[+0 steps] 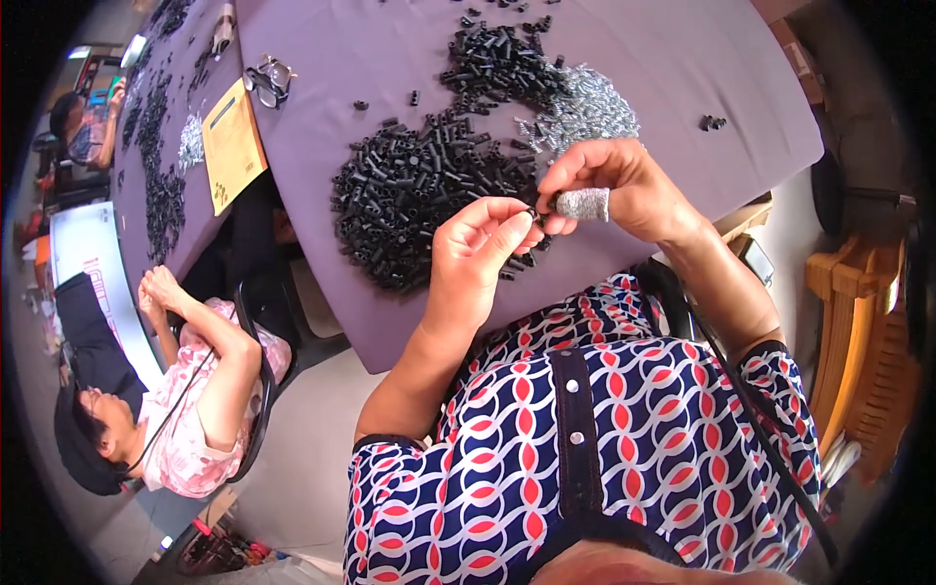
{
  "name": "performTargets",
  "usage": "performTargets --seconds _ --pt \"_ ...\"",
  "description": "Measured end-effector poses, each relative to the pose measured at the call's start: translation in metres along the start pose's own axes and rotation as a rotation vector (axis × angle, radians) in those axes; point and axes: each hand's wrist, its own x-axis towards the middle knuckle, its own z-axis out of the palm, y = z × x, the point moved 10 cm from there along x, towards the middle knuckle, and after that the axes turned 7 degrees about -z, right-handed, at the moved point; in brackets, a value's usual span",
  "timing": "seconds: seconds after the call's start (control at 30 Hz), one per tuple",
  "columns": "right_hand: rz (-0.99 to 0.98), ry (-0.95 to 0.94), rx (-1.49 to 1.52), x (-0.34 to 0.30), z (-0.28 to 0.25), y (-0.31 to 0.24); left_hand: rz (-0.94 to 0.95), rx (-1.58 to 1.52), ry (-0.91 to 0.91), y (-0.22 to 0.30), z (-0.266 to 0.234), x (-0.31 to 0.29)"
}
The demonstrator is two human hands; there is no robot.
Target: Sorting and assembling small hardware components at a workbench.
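My left hand [480,246] and my right hand [619,190] meet over the near edge of the cloth-covered table, fingertips pinched together. Between them is a small black piece [535,220], mostly hidden by the fingers. A grey finger sleeve [583,204] covers one finger of my right hand. Just beyond my left hand lies a big heap of short black tubes [400,185]. Past my right hand is a pile of small silvery metal parts [590,105], touching a second heap of black pieces [497,63].
A few black pieces [713,123] lie apart at the right. To the left, a yellow envelope [234,146] and glasses [270,80] rest near the seam with another table. A person in pink [210,390] sits there; another person [93,127] is farther off. A wooden chair [858,341] stands right.
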Motion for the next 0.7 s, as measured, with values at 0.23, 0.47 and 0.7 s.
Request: performTargets --seconds 0.23,0.47,0.7 --pt "-0.079 0.052 -0.006 -0.021 -0.007 0.003 -0.005 0.072 -0.015 -0.009 0.019 0.003" --pt "-0.343 0.151 -0.208 -0.024 -0.014 -0.020 -0.021 -0.079 0.050 -0.013 0.026 0.009" --pt "-0.432 0.098 -0.854 -0.037 0.004 -0.042 0.049 0.145 0.066 -0.014 0.018 0.008"
